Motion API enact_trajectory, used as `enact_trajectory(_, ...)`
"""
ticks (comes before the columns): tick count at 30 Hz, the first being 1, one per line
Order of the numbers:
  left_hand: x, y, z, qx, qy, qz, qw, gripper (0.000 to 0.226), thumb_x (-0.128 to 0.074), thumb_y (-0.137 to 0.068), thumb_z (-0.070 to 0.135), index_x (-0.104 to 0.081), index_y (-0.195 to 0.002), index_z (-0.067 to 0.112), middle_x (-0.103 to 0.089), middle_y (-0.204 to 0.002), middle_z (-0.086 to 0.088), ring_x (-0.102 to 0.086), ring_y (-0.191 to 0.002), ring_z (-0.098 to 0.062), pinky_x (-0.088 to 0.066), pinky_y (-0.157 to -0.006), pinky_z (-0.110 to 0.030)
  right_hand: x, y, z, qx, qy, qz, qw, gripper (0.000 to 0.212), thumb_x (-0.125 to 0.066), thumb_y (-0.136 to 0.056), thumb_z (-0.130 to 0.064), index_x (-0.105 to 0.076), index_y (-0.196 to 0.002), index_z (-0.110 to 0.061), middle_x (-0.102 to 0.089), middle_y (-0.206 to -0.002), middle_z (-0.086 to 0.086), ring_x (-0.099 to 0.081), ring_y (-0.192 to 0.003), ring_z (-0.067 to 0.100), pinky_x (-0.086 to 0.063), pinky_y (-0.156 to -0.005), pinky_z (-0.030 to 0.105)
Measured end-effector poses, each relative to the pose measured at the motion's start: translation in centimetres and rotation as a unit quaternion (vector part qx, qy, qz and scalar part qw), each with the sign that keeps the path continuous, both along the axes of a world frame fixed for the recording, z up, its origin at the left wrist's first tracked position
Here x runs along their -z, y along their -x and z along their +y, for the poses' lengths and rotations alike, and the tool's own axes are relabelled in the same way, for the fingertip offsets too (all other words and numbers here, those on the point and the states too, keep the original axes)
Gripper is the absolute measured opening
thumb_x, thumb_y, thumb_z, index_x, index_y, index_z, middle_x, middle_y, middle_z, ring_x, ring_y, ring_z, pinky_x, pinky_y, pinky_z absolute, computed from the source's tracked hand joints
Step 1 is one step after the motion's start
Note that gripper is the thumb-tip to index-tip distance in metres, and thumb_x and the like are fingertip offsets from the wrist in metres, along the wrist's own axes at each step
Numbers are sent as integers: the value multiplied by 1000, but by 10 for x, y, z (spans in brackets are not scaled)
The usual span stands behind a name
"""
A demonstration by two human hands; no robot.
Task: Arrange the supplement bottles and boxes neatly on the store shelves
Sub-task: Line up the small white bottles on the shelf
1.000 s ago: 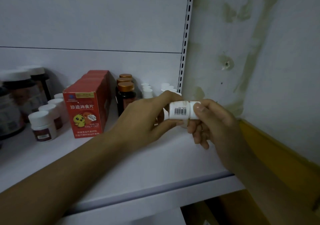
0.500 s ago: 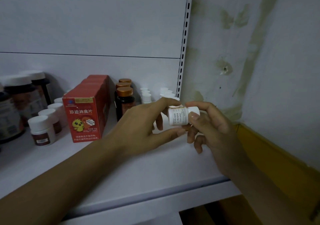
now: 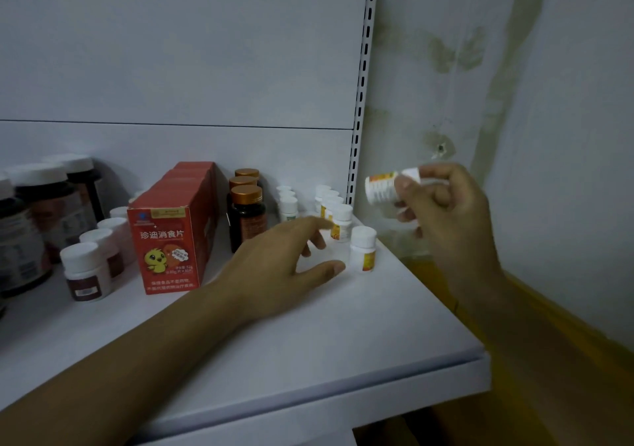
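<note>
White bottle (image 3: 384,188) tilted in right hand (image 3: 446,212), above shelf (image 3: 308,342).

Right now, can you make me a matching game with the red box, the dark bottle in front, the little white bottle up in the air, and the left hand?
Things:
1. red box
2. front dark bottle
3. sideways white bottle
4. left hand

Matches:
a. held up by the right hand
b. has a gold cap
c. has a yellow chick picture
d. open, holding nothing

Pairs: 1-c, 2-b, 3-a, 4-d.
</note>
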State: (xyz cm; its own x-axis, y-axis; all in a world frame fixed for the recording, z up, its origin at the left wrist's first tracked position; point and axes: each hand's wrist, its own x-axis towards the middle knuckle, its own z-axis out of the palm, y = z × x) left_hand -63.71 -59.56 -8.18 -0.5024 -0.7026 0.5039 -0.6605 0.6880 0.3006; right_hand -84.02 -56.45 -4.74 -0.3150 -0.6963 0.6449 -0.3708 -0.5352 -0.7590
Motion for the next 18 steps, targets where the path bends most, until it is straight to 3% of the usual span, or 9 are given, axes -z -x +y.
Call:
enact_trajectory(3,1,1,-3,-13,-37,-39,998,48,-50,-85,60,-49,-127,37,-55,-112,22,-52,-96,3,-51,-81,-27,-25,12,-28,51,-101,178,978,43,-65,-70,-62,-53,-91,-26,-67,-85,2,-66,-76,25,-56,-71,45)
enact_trajectory(5,2,1,-3,-11,-44,-49,998,43,-52,-86,57,-51,-125,37,-55,-110,21,-52,-96,3,-51,-80,-27,-30,8,-42,63,-184,293,936,43,-65,-70,-65,-51,-87,-28,-65,-84,-3,-65,-76,21,-55,-72,43)
enact_trajectory(7,2,1,-4,-12,-46,-52,998,41,-52,-86,56,-52,-123,37,-56,-108,21,-54,-94,2,-52,-79,-28,-30,0,-52,79,-209,369,902,40,-65,-76,-63,-49,-83,-27,-62,-84,-4,-63,-76,17,-52,-68,35)
enact_trajectory(12,2,-1,-5,-21,-45,-57,997,38,-52,-87,56,-54,-120,38,-57,-106,21,-56,-92,1,-52,-79,-30,-27,-10,-65,81,-239,422,871,42,-66,-76,-60,-50,-78,-21,-64,-82,-1,-62,-74,17,-39,-60,29)
enact_trajectory(15,1,-1,-5,-23,-48,-57,997,37,-51,-86,57,-54,-119,39,-57,-106,21,-57,-91,0,-52,-78,-31,-19,-11,-75,63,-287,457,840,43,-66,-77,-59,-49,-74,-20,-66,-77,1,-65,-70,17,-40,-57,26)
enact_trajectory(18,0,0,-6,-19,-53,-71,996,37,-50,-87,57,-54,-119,39,-57,-107,21,-57,-91,0,-53,-78,-32,-15,-11,-83,18,-329,448,831,44,-65,-80,-56,-47,-68,-17,-62,-67,0,-65,-59,16,-40,-50,23)
